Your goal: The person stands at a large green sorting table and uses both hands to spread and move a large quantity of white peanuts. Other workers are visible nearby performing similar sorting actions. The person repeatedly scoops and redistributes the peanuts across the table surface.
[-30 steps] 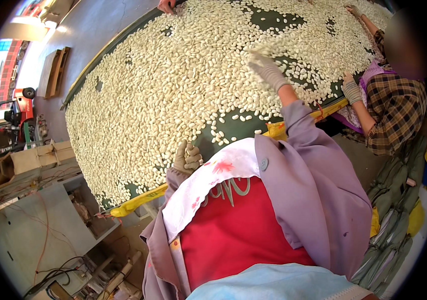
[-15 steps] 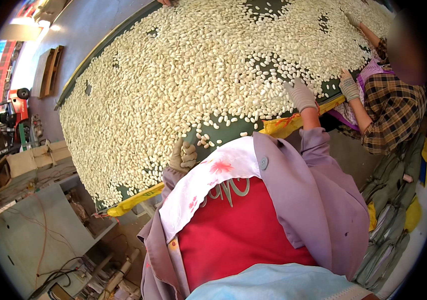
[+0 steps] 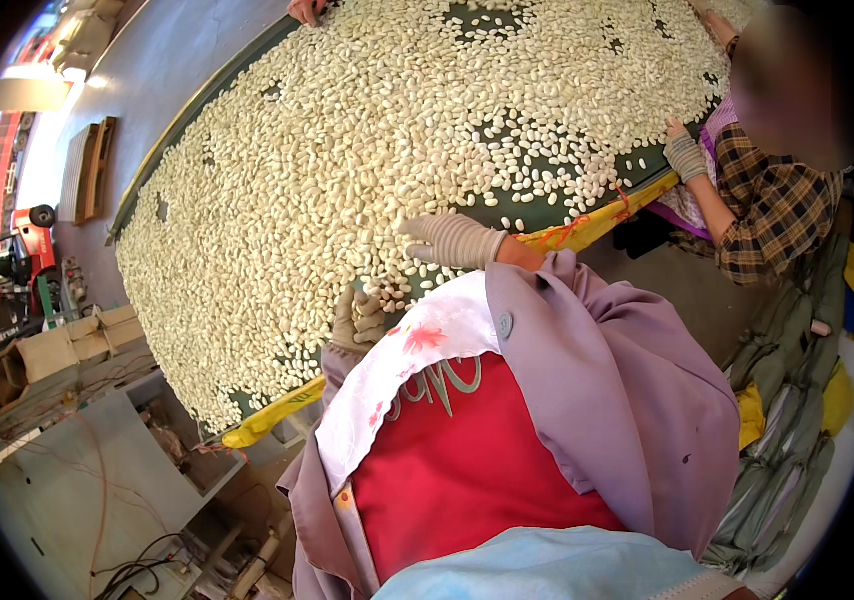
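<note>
White beans (image 3: 307,180) lie spread in a thick layer over a dark green table surface (image 3: 537,212). My right hand (image 3: 452,242), in a pale striped knit glove, lies flat on the near part of the layer, its fingers stretched out to the left. Close to the table's near edge, my left hand (image 3: 359,320) wears a tan glove and has its fingers curled in. Whatever is inside that curl is hidden. A few brownish beans (image 3: 399,288) lie between the two hands.
At the right a co-worker in a plaid sleeve (image 3: 782,225) rests a gloved hand (image 3: 685,152) on the table edge. Another person's hand (image 3: 307,10) shows at the far edge. Yellow material (image 3: 282,412) lines the near edge. Left stand wooden pallets (image 3: 89,170) and a red machine (image 3: 35,240).
My right hand has swept left across the near beans, from near the co-worker to beside my left hand. Beans now cover much of the bare green patch there. My left hand stays curled.
</note>
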{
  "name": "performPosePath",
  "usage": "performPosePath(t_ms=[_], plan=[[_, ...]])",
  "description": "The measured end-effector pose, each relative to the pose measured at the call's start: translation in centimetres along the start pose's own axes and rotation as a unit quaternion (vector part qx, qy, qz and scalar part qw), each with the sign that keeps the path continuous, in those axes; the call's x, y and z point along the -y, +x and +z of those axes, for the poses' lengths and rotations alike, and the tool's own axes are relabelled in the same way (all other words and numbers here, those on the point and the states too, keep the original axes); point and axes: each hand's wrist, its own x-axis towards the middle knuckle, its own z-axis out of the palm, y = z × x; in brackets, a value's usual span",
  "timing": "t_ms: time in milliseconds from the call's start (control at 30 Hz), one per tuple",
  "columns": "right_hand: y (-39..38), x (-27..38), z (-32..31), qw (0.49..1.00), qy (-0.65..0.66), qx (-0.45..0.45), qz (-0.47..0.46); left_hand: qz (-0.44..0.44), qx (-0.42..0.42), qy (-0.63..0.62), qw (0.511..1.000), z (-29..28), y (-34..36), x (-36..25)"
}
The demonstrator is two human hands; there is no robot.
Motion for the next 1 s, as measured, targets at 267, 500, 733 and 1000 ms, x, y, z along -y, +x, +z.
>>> performPosePath(t_ms=[267,500,733,1000], plan=[[-1.3,-2.8,-2.2,0.999,-0.002,0.031,0.042,0.003,-0.009,0.029,1.0,0.3,2.0,0.7],[-2.7,-19.0,-13.3,0.921,-0.087,-0.313,0.217,-0.017,-0.031,0.007,0.999,1.1,3.8,1.7],[-7.9,-24.0,-24.9,0.729,-0.183,-0.364,0.55,-0.008,-0.033,-0.017,0.999,1.5,4.9,2.8],[-1.7,-25.9,-24.3,0.818,-0.077,-0.318,0.473,-0.001,-0.037,-0.033,0.999,2.5,7.3,4.0]])
